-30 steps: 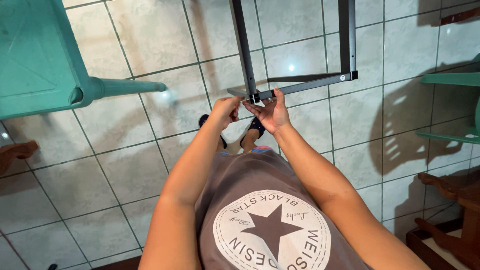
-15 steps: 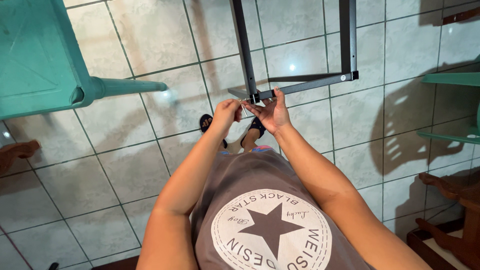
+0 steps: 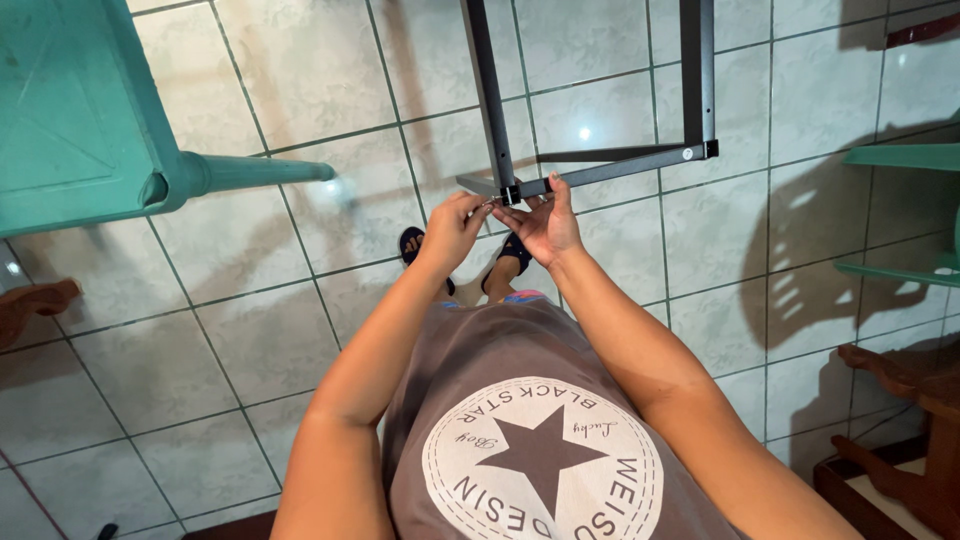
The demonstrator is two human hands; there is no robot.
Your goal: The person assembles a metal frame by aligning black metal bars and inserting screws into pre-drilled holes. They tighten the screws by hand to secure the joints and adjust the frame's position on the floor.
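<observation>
A black metal frame point(image 3: 610, 165) of square tubes stands over the tiled floor in front of me. Both hands meet at its near left corner joint point(image 3: 512, 192). My left hand point(image 3: 455, 228) pinches something small at that corner; the item is too small to name. My right hand point(image 3: 545, 222) cups the same corner from below and the right, fingers touching the lower bar. Below the hands my feet in dark sandals point(image 3: 415, 245) show on the floor.
A teal plastic table point(image 3: 70, 120) with a round leg fills the upper left. Teal chair parts point(image 3: 900, 160) sit at the right edge. Dark wooden furniture point(image 3: 900, 420) stands at the lower right, another wooden piece point(image 3: 30, 300) at the far left.
Both hands stay at the frame's corner, with only slight finger shifts. The frame has not moved.
</observation>
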